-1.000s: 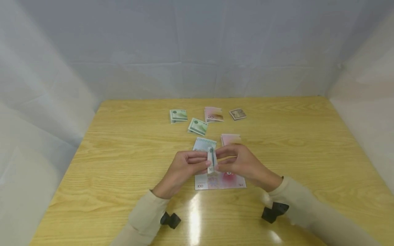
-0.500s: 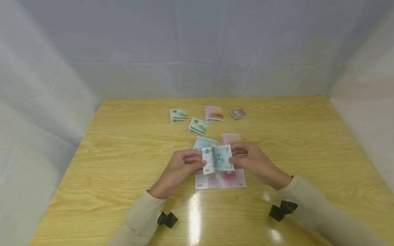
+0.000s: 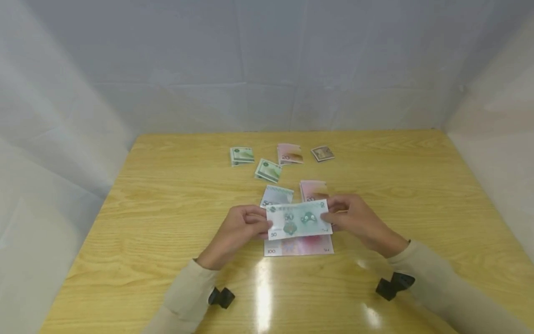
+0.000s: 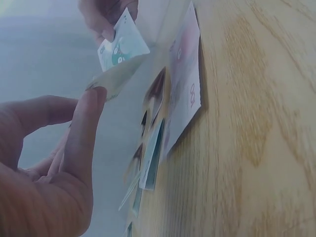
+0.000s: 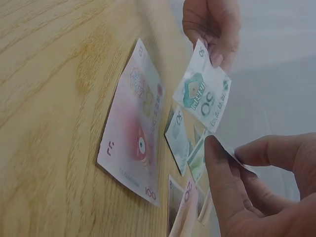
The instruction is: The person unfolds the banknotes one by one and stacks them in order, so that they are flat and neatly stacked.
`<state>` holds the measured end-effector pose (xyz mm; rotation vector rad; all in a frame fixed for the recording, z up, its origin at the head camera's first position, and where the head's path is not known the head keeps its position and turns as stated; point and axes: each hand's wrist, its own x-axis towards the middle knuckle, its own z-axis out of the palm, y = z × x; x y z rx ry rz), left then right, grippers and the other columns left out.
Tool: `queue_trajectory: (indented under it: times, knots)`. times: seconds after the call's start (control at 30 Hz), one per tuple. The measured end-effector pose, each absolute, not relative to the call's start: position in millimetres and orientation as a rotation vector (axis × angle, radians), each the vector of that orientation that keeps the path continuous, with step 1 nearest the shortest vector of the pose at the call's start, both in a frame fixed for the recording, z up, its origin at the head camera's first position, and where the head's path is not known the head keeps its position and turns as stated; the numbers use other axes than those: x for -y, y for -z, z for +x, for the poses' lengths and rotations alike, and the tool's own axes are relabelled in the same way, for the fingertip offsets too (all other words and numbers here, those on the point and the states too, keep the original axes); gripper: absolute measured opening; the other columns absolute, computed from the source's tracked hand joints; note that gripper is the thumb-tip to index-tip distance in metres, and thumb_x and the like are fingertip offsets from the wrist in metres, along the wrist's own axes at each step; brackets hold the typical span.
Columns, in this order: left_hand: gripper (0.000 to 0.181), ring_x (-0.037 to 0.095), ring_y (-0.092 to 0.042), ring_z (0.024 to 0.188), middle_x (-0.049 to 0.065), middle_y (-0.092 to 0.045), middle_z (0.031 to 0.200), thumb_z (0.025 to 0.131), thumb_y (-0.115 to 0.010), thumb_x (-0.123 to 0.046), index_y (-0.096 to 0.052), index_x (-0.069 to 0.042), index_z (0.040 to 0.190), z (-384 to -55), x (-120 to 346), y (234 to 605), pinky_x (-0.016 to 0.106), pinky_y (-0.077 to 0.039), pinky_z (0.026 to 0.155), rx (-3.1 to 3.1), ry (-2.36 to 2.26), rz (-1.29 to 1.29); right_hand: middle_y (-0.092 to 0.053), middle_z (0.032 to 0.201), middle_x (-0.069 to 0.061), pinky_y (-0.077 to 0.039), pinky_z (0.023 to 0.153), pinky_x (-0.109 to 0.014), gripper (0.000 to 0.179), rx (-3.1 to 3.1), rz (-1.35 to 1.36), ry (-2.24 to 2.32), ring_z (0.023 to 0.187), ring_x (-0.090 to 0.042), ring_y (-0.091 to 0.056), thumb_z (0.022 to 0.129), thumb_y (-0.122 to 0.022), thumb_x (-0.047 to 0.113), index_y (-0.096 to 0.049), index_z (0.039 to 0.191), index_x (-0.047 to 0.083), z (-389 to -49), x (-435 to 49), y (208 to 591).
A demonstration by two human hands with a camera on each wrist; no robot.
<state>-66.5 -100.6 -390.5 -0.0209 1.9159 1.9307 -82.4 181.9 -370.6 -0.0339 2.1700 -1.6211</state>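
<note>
A green-and-white 50 banknote (image 3: 298, 220) is stretched out between both hands above the table, its crease still showing in the wrist views. My left hand (image 3: 238, 232) pinches its left end between thumb and fingers. At the other end, my right hand (image 3: 359, 222) pinches the note the same way. Below it lies a flat pink 100 banknote (image 3: 298, 247), partly covered from the head camera but whole in the right wrist view (image 5: 133, 123). Just behind the held note rest a folded 50 banknote (image 3: 277, 195) and a folded pink 20 banknote (image 3: 314, 189).
Farther back lie two folded green banknotes, one left (image 3: 242, 155) and one nearer (image 3: 268, 170). Beside them are another folded 20 banknote (image 3: 289, 154) and a small folded brown banknote (image 3: 322, 153). Pale cloth (image 3: 267, 69) hangs behind the wooden table (image 3: 167, 195).
The 50 banknote went from folded narrow to spread out flat. My hands moved apart, the right one going right and the left one slightly left.
</note>
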Motion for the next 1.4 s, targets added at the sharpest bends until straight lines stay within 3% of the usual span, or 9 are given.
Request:
queue_trajectory:
  times: [0.13,0.43,0.7,1.4]
  knots:
    - [0.026,0.026,-0.073,0.089,0.02,-0.074,0.102,0.09,-0.068,0.003,-0.063,0.01,0.116,-66.3,103.1,391.8,0.049,-0.062,0.089,-1.924,-1.89,-0.027,-0.064,0.11,-0.019,-0.064,0.079,-0.033,0.033,-2.202,-0.001,1.557,0.093,-0.023,-0.066,0.092,-0.07,0.005,-0.061,0.12,-0.011,-83.5,-186.0,374.8]
    - [0.027,0.024,-0.073,0.083,0.019,-0.073,0.098,0.09,-0.07,0.002,-0.063,0.012,0.114,-66.8,107.6,395.4,0.042,-0.065,0.082,-1.982,-1.8,-0.046,-0.066,0.106,-0.016,-0.064,0.078,-0.033,0.035,-2.218,0.013,1.476,0.091,-0.022,-0.065,0.091,-0.075,0.01,-0.063,0.117,-0.009,-82.7,-192.5,380.7]
    - [0.029,0.024,-0.073,0.082,0.018,-0.075,0.096,0.089,-0.072,0.001,-0.064,0.012,0.114,-67.3,108.6,396.9,0.036,-0.065,0.077,-2.045,-1.703,-0.087,-0.068,0.092,-0.013,-0.065,0.073,-0.037,0.023,-2.199,-0.024,1.486,0.081,-0.023,-0.068,0.087,-0.078,0.009,-0.066,0.101,-0.005,-81.8,-197.3,390.1]
    - [0.015,0.02,-0.072,0.068,0.012,-0.072,0.076,0.09,-0.075,-0.006,-0.07,0.007,0.097,-68.8,110.0,405.5,0.032,-0.066,0.066,-2.132,-1.47,0.042,-0.069,0.081,-0.011,-0.064,0.061,-0.032,0.018,-2.274,-0.03,1.328,0.065,-0.018,-0.068,0.086,-0.08,0.008,-0.068,0.092,-0.003,-79.1,-192.2,401.5]
